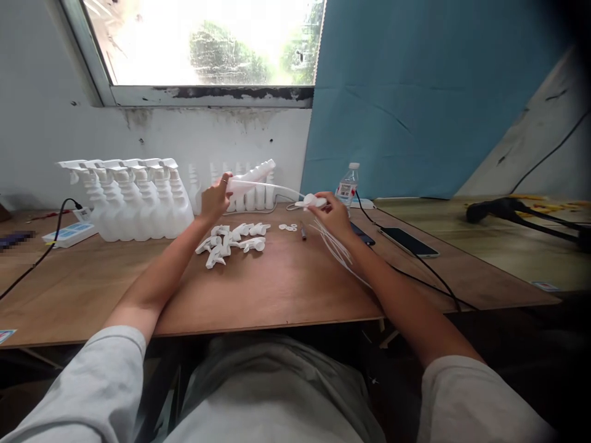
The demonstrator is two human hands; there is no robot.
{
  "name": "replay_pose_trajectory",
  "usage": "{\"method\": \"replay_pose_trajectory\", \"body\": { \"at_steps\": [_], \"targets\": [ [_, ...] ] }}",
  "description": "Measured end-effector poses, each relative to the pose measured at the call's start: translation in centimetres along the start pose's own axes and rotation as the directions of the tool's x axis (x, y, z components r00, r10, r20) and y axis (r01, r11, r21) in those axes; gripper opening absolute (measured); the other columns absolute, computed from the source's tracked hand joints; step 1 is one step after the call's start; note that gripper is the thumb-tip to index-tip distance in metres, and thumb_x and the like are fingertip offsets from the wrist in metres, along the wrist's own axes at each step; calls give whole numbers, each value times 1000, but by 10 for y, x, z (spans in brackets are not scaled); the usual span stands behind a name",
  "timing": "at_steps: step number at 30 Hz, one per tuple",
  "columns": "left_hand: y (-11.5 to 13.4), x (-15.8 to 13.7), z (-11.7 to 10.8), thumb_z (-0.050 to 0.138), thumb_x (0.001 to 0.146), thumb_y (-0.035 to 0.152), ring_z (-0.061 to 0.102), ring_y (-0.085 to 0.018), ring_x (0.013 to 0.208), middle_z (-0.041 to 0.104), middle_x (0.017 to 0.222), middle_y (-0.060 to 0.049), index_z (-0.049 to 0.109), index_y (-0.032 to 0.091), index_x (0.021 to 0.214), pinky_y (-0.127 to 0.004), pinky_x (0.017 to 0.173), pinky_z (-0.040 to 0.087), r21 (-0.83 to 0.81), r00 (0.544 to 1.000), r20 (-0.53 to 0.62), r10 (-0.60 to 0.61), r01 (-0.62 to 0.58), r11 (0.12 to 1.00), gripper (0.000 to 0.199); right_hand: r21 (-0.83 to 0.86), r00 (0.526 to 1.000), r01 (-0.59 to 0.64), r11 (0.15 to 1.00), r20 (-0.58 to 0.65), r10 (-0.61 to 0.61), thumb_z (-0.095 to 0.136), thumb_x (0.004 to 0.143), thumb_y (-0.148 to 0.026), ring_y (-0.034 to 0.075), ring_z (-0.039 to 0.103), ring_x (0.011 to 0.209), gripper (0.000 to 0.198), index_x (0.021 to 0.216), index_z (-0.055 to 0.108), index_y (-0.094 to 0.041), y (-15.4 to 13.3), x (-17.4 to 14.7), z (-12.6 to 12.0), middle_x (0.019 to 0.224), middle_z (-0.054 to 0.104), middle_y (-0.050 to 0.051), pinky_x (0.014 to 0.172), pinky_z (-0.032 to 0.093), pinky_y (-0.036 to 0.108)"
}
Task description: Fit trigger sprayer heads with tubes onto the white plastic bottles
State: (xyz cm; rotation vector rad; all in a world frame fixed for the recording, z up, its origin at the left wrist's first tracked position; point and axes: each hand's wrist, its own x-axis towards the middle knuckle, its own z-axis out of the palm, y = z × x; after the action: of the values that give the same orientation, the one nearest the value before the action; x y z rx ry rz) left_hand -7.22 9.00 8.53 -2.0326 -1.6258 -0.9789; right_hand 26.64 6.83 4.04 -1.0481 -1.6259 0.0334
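My left hand [215, 198] is closed around a white plastic bottle [253, 174], tilted with its ridged neck pointing up to the right. Between the fingers and thumb of my right hand [333, 214] is a white spray trigger head [312, 201]. From that head a thin translucent tube [277, 186] arcs leftward to the bottle in my left hand; whether its end is inside, I cannot tell. Several loose trigger heads [226, 243] lie in a pile on the wooden table [277, 289]. Several thin white tubes [337, 246] lie below my right hand.
Bottles with trigger heads [138, 203] stand in rows at the left; bottles without heads [261, 197] stand by the wall. Small white rings [287, 227], a short pen-like stick [303, 231], a water bottle [347, 184], a phone [409, 242] and black cables [429, 271] are also there.
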Motion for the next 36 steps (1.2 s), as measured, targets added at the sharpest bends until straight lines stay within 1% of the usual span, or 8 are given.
{"method": "replay_pose_trajectory", "body": {
  "at_steps": [4,9,21,26,29,31,34,36],
  "targets": [
    [-21,10,-10,54,89,19,63,-30,104,62,127,-11,46,25,139,-36,85,49,15,997,-52,-55,56,998,51,-173,980,9,985,-196,-43,64,77,-34,22,56,81,27,99,61,-19,30,13,-25,102,65,9,76,45,34],
    [-33,11,-13,48,90,12,63,-29,106,64,122,-10,50,26,136,-35,82,51,63,998,-51,-27,30,998,48,-315,952,-18,949,-295,-79,62,78,-31,21,55,79,24,99,61,-18,48,18,-40,98,66,9,80,45,36],
    [-26,7,-11,46,87,9,61,-29,111,65,123,-9,53,25,134,-36,81,51,81,996,-32,79,-76,994,50,-353,974,63,934,-184,-135,63,76,-24,23,55,82,23,98,63,-19,47,15,-33,98,66,8,85,45,39],
    [-11,12,-19,57,83,12,63,-28,110,65,126,-7,58,27,130,-36,86,51,-40,976,110,187,-184,982,49,-355,972,143,924,-127,-199,61,81,-27,22,56,80,23,102,64,-19,38,8,-25,98,67,8,86,47,41],
    [5,14,-31,69,75,18,66,-24,97,68,115,-6,64,26,124,-33,78,54,-253,928,286,239,-168,953,49,-340,959,225,913,-91,-270,59,85,-28,22,60,80,25,108,63,-19,19,3,-18,103,68,9,88,48,43],
    [17,12,-43,73,71,24,66,-21,89,67,110,-8,65,24,120,-30,66,56,-437,872,393,293,-103,894,49,-306,932,294,905,-117,-342,56,88,-27,25,62,95,26,112,62,-21,-1,1,-15,110,66,9,93,48,45],
    [34,6,-59,75,69,28,66,-19,82,66,107,-10,64,20,116,-28,54,54,-634,762,504,407,6,773,49,-173,867,435,884,-183,-463,51,91,-25,28,54,121,28,117,59,-24,-37,4,-15,125,58,10,100,47,48],
    [41,2,-64,76,67,27,66,-19,80,65,107,-10,61,21,114,-28,53,54,-702,673,561,482,78,708,49,-18,839,503,864,-229,-493,48,93,-26,27,51,126,28,119,58,-27,-60,8,-15,131,53,8,101,48,49]
  ]
}}
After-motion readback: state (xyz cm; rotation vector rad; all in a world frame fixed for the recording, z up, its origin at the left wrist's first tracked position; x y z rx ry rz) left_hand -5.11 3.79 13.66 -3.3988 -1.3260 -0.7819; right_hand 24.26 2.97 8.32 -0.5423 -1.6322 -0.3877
